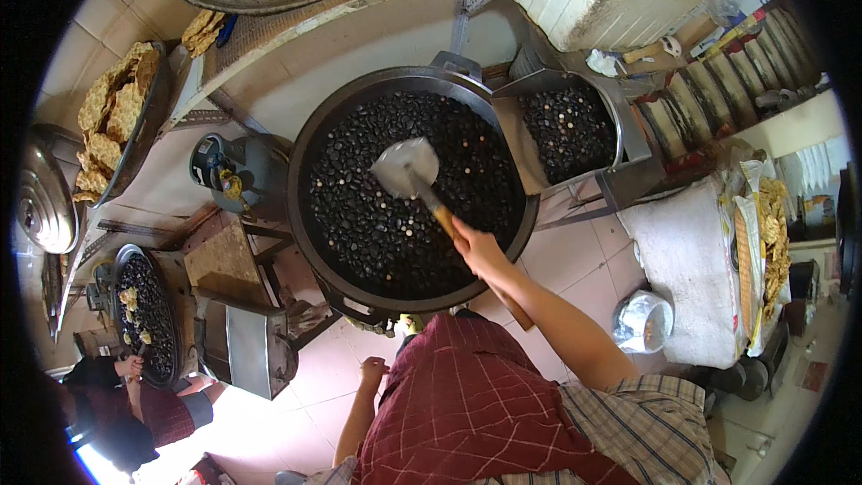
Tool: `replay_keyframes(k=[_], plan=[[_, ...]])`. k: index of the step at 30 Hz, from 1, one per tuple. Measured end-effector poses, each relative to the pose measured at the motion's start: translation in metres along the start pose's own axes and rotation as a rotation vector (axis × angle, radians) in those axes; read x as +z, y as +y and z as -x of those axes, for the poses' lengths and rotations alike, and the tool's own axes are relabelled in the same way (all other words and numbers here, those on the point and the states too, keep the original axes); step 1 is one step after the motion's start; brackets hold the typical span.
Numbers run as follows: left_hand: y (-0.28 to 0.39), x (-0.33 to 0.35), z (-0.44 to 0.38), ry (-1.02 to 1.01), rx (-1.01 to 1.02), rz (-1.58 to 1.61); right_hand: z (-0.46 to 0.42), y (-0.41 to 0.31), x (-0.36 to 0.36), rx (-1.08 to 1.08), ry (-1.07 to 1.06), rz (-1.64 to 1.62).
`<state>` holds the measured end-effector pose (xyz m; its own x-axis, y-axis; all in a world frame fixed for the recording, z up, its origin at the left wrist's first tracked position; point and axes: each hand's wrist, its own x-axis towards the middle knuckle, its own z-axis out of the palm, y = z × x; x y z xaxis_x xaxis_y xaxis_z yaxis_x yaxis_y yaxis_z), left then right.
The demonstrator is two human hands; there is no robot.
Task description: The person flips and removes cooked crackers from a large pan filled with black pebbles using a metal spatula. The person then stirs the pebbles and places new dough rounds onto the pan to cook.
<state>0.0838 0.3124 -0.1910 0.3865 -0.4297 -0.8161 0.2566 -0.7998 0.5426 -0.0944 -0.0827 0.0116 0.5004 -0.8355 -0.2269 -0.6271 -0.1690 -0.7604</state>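
A large round pan (300, 242) full of black pebbles (367, 242) stands before me, with a few small pale round pieces scattered among the stones. My right hand (483, 254) grips the wooden handle (441, 215) of a metal shovel. The handle's rear end sticks out below my forearm. Over the middle of the pebbles is the shovel's broad blade (406, 165), slightly blurred. Low beside my red checked apron (465, 404), my left hand (374, 372) hangs with its fingers curled and nothing visible in it.
A metal hopper (616, 128) of black pebbles adjoins the pan's right rim. To the left stand a gas cylinder (246, 175) and a metal bin (259, 350). Another person's hand (129, 366) is at a second pebble pan (176, 350). Flatbreads (108, 114) fill a shelf basin; a white sack (680, 263) stands right.
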Motion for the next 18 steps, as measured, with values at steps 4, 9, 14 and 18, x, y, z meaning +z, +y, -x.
replay_keyframes(k=[4, 9, 14, 18], plan=[[-0.012, -0.018, -0.003, 0.043, -0.037, -0.071, -0.007, 0.004, -0.023, 0.255, 0.066, -0.126], [-0.018, -0.028, 0.003, 0.014, -0.041, -0.028, 0.105, 0.030, -0.034, 0.408, 0.053, -0.316], [-0.028, -0.036, -0.009, -0.037, -0.058, -0.165, 0.173, 0.009, -0.003, 0.330, -0.129, -0.191], [-0.024, -0.042, -0.015, -0.029, -0.003, -0.186, 0.138, -0.010, -0.005, 0.163, -0.144, -0.184]])
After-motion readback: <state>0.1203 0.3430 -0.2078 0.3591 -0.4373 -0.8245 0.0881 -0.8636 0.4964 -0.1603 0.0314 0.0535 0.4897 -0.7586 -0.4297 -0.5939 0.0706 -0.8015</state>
